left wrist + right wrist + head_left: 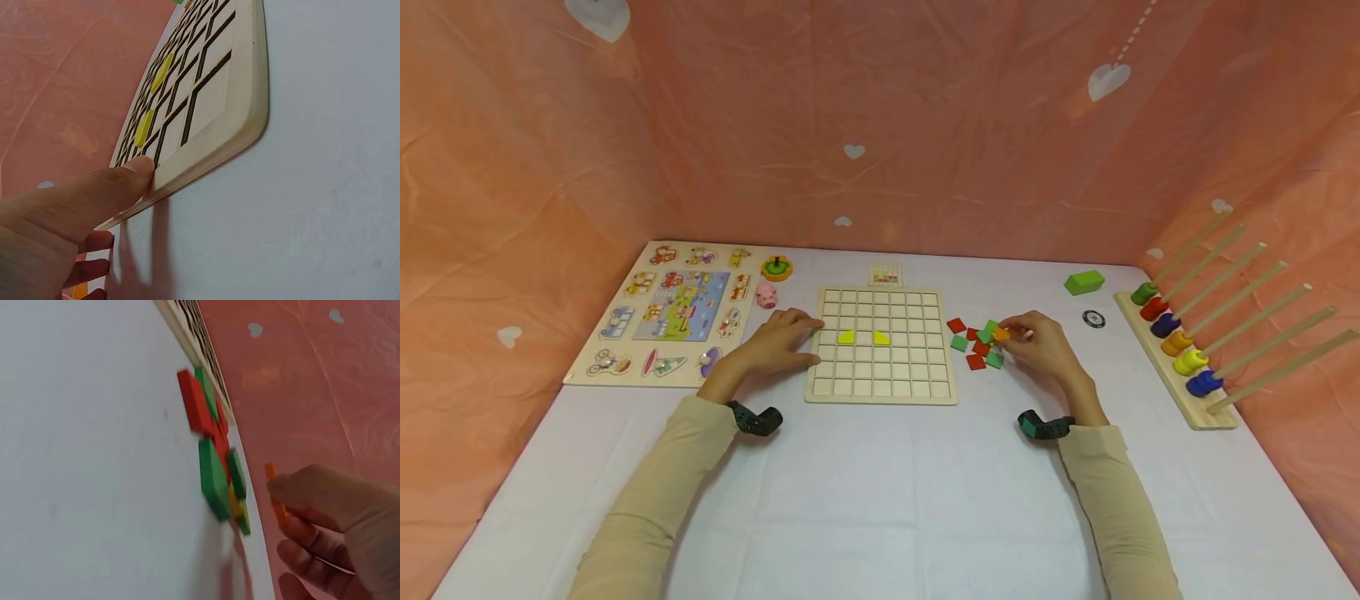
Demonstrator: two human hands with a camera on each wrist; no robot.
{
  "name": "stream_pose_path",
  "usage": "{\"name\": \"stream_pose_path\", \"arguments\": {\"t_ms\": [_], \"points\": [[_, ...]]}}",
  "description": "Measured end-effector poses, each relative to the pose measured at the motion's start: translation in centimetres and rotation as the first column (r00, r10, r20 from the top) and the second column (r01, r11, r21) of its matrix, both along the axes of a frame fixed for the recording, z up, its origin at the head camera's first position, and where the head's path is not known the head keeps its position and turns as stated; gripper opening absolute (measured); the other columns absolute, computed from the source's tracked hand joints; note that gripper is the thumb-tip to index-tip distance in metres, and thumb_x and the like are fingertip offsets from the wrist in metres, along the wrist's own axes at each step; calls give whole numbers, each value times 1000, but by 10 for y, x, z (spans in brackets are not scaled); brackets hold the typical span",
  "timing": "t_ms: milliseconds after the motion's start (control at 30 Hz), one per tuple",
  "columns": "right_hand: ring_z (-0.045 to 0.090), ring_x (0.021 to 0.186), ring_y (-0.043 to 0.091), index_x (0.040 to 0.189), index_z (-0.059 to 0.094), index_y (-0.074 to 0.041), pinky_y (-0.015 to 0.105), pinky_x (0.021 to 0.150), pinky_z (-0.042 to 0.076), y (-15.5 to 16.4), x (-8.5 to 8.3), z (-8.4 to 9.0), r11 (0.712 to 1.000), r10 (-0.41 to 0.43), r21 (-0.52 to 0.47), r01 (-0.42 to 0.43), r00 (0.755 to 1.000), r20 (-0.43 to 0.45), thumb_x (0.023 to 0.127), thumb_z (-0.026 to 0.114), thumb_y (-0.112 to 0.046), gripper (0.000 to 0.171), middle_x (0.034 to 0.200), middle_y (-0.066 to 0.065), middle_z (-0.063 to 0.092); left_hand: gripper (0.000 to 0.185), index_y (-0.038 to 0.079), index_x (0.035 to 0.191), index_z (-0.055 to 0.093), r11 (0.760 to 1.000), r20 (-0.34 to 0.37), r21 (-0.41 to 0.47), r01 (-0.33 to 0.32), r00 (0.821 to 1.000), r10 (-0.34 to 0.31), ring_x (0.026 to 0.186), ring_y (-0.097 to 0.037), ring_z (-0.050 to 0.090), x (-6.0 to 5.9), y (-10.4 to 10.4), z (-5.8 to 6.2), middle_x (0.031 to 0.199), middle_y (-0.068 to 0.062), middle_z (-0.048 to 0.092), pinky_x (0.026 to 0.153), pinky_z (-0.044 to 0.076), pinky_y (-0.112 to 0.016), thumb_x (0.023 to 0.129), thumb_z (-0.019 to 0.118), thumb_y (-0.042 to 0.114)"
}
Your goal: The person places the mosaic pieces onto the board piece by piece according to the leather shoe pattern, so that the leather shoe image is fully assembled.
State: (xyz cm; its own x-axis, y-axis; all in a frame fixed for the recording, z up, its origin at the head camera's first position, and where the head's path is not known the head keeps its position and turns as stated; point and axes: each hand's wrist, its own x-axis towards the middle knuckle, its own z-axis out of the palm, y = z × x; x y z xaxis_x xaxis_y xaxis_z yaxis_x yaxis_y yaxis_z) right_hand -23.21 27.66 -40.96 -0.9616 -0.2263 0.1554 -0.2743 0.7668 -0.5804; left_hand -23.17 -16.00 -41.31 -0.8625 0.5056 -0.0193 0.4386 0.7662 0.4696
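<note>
A wooden grid board (882,387) lies in the middle of the table, with two yellow tiles (846,337) in its cells. My left hand (775,343) rests at the board's left edge; in the left wrist view its thumb (134,172) touches the rim. Between thumb and fingertips, my right hand (1037,340) pinches an orange tile (277,497), held above the table. Beside the board's right edge lies a loose pile of red tiles (975,362) and green tiles (959,342), just left of that hand.
Behind the board is a small pattern card (886,273). A picture puzzle board (625,367), pink pig (767,294) and round green-orange piece (777,267) lie left. At right are a green block (1084,282), a round black-and-white disc (1093,319) and a pegged bead stand (1213,418).
</note>
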Motion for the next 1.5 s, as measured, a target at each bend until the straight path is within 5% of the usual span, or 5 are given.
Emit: {"name": "stream_pose_path", "arguments": {"t_ms": [267,667,1000,1500], "points": [[56,86,27,106,68,0,39,74,50,-51,-1,8,982,148,-112,-154,987,-59,80,72,-11,28,96,13,63,61,8,136,47,1000,4,4,-2,1000,2,122,-35,35,0,0,0,132,-19,43,102,29,-53,83,68,31],[59,84,20,105,68,-2,32,70,51,-137,-7,3,908,382,-101,-406,902,-201,80,73,-12,28,97,8,65,62,8,136,47,1000,10,-3,-8,1000,8,122,-35,35,-2,1,-1,132,-18,43,101,30,-52,84,68,32],[59,83,17,95,69,-5,26,73,49,-183,-6,-7,884,439,-78,-460,876,-199,80,73,-11,17,93,4,66,61,8,136,47,1000,19,-11,-12,1000,13,122,-35,35,-2,2,-1,132,-18,42,101,30,-52,84,67,32],[56,89,12,88,74,-11,25,77,45,-198,-3,-17,891,447,-22,-453,886,-121,82,72,-18,10,93,-1,67,59,6,135,47,1000,-16,5,7,1000,-7,122,-36,36,-1,0,-1,131,-19,44,101,30,-53,84,67,29]]}}
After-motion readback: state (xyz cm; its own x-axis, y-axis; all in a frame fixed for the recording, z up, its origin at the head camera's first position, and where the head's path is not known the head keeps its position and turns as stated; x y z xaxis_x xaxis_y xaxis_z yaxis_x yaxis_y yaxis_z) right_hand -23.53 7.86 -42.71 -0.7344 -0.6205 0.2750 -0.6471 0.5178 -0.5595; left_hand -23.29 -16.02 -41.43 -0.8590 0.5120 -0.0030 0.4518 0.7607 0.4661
